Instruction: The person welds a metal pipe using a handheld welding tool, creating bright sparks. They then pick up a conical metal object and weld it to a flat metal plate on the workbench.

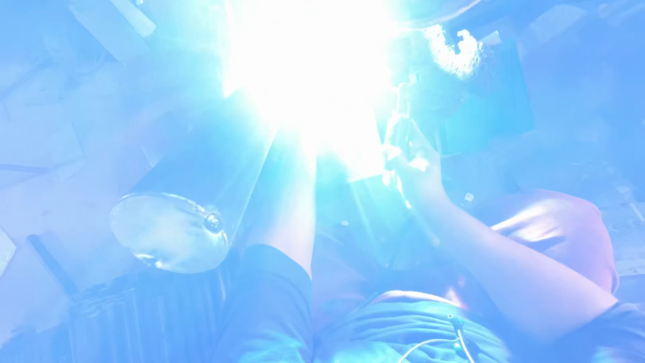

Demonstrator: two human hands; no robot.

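Right now my right hand [410, 158] is closed around a slim upright rod [401, 114], its long axis pointing up-left from the grip into the glare [316, 60]; my left hand is lost there.

A white-blue glare [316, 60] filled the upper middle of the view, and the whole scene was washed in blue light. A rough floor [47, 168] was seen at left, strewn with pale boards [114, 23] at far left. A round shiny disc [168, 232] lay at near left beside a dark ribbed block [141, 316]. A dark bar [47, 262] lay at near left. A dark square panel [490, 101] was seen at far right. Farther detail was lost in the glare.
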